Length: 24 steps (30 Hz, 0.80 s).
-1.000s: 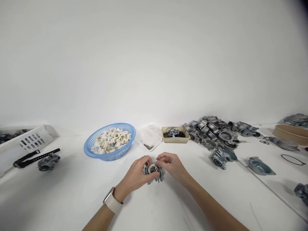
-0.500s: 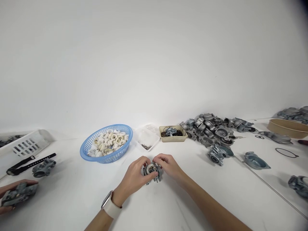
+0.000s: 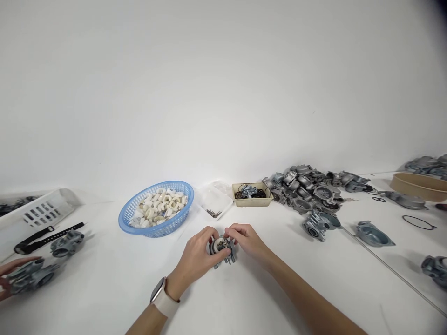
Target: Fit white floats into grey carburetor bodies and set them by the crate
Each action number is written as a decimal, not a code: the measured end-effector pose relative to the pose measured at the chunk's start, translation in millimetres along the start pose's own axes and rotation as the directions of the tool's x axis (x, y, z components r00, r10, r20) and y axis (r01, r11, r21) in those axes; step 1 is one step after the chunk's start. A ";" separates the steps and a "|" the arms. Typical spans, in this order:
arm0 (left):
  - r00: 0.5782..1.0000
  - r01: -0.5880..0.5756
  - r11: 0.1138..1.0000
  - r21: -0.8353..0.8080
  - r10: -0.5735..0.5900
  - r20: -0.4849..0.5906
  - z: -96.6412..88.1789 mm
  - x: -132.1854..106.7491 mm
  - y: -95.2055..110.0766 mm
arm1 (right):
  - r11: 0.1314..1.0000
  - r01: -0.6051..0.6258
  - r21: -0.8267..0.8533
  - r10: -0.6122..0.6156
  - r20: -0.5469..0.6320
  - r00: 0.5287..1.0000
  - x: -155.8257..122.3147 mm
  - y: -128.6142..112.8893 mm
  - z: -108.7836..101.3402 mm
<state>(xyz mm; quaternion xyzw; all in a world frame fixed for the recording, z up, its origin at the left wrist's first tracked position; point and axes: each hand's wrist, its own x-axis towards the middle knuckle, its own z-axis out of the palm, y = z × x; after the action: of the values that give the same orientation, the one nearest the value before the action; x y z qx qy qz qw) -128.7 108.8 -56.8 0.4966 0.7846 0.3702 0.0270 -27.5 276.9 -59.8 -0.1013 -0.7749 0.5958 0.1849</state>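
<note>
In the lower middle of the head view a grey metal carburetor body (image 3: 220,245) lies on the white table, a white float showing in its open side. My left hand (image 3: 198,251) is wrapped around its left side, thumb across the near edge. At the far right edge of the body, my right hand (image 3: 247,239) has thumb and forefinger pinched together; whatever lies between them is too small to make out. Behind my hands a clear plastic tray (image 3: 209,199) holds small thin metal pins. A blue basket (image 3: 127,225) of white plastic floats stands to its left.
A cream tray (image 3: 253,202) holds dark rubber rings and a metal part. Metal bowl covers (image 3: 303,186) are piled at back right, with a carburetor (image 3: 316,225) and a loose cover (image 3: 374,233) nearer. At left, another person's hand (image 3: 9,274) holds a carburetor near a black watch (image 3: 26,247).
My hands stay at the carburetor with only small finger shifts. At left, the other person's hand has turned its carburetor and moved slightly up.
</note>
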 end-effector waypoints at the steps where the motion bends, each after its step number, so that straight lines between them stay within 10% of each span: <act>1: 1.000 0.008 1.000 -0.005 -0.008 0.025 -1.5 0.1 0.6 | 1.000 0.002 -0.001 -0.002 0.006 1.000 0.2 0.2 -0.4; 24: 0.996 0.013 1.000 -0.020 -0.012 0.087 -3.8 3.6 -0.4 | 0.996 0.080 -0.035 -0.076 0.106 0.992 -3.6 -1.3 -5.8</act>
<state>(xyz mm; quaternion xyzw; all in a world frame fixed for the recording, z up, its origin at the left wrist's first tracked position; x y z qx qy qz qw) -132.4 109.4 -53.2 0.5071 0.7820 0.3559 0.0684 -21.7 280.4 -57.8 -0.0435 -0.7985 0.5773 0.1652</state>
